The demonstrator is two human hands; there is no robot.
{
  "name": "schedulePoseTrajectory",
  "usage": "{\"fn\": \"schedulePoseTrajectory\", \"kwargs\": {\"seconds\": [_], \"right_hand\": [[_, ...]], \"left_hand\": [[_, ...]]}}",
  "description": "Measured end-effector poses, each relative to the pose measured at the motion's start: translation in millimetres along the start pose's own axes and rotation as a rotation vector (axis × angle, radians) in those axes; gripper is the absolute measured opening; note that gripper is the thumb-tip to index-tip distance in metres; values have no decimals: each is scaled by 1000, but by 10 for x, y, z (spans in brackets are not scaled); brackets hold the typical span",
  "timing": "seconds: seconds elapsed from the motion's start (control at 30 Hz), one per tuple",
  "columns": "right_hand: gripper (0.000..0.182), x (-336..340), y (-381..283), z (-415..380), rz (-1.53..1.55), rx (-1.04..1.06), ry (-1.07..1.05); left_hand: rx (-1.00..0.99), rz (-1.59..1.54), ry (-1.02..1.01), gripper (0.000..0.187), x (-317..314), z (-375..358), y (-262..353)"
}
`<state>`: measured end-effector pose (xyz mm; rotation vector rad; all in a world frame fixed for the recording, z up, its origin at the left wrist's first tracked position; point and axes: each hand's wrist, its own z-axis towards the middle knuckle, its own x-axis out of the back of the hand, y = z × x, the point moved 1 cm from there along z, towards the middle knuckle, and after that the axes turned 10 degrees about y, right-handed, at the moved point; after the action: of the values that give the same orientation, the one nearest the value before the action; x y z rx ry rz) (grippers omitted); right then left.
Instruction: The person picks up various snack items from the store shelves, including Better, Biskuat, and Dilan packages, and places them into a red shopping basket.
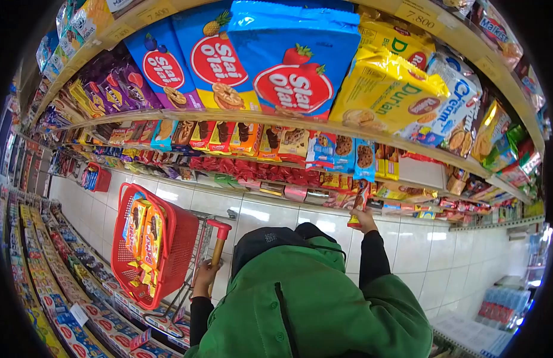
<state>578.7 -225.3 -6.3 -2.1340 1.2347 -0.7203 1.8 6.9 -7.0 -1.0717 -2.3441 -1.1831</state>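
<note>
My left hand is wrapped around the handle of a shopping cart, which has a red end cap. On the cart sits a red plastic basket holding several orange biscuit packs and smaller yellow packs at one end. Over by the lower shelves, my right hand is closed around a narrow red-and-yellow snack pack. The fingers partly cover it, and its label is too small to read.
Blue Slai O'lai packs and yellow Durian biscuit packs fill the upper shelf. Several lower shelves hold more snacks. Another red basket stands on the tiled floor at the far left. Shelves of boxes line the left side.
</note>
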Motion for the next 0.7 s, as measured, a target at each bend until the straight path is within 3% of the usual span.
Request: {"fn": "schedulePoseTrajectory", "kwargs": {"seconds": [0.07, 0.1, 0.17, 0.2, 0.23, 0.3, 0.4, 0.47, 0.5, 0.53, 0.63, 0.7], "right_hand": [[64, 1, 162, 414, -80, 23, -156], [62, 226, -73, 647, -81, 98, -23], [58, 144, -153, 782, -46, 245, 210], [58, 84, -415, 608, 28, 202, 130], [51, 84, -399, 857, -19, 401, 84], [36, 113, -372, 1158, -90, 357, 30], [40, 134, -218, 1660, -360, 713, 56], [39, 177, 349, 2466, -186, 741, 48], [35, 174, 327, 2454, -789, 1135, 101], [32, 176, 314, 2437, -1286, 1592, 343], [28, 35, 138, 2186, -329, 572, -36], [26, -30, 156, 2242, -676, 708, 39]], "left_hand": [[-95, -8, 95, 77, -27, -6, -228], [-95, 70, 134, 78, -315, -173, 88], [-105, 254, 245, 79, -258, -607, 716], [-87, 351, 313, 78, -304, -439, 439], [-42, 322, 308, 76, -324, -468, 484], [34, 358, 327, 74, -355, -430, 454], [54, 417, 399, 72, -388, -618, 703], [33, 436, 452, 73, -420, -658, 741], [19, 450, 469, 73, -431, -685, 772], [3, 465, 485, 74, -441, -709, 795], [4, 458, 485, 77, -449, -674, 752], [15, 456, 459, 82, -447, -659, 715]]}}
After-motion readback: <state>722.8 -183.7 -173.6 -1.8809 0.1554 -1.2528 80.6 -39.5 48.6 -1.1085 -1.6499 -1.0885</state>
